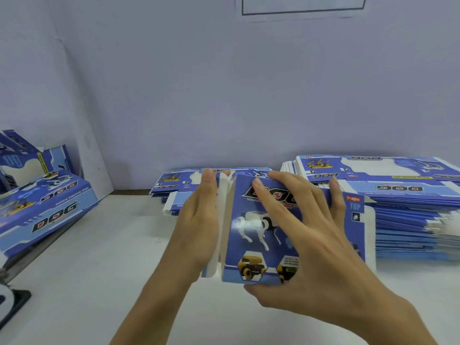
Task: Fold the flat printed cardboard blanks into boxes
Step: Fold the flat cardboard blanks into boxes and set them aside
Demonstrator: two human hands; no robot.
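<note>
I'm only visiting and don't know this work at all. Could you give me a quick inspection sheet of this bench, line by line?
Surface: white tabletop, bare in the middle.
Job's things: half-formed blue box with a robot dog print, held upright between both hands; tall stack of flat blanks at right; lower stack behind the hands; folded boxes piled at left.
Clutter: a dark object at the left edge, too cut off to identify.
Hands: left hand presses flat against the box's left side flap; right hand is spread over the printed front, thumb under the bottom edge.
Cables: nothing seen.
Surroundings: plain pale wall; a dark-outlined rectangle near the top.
</note>
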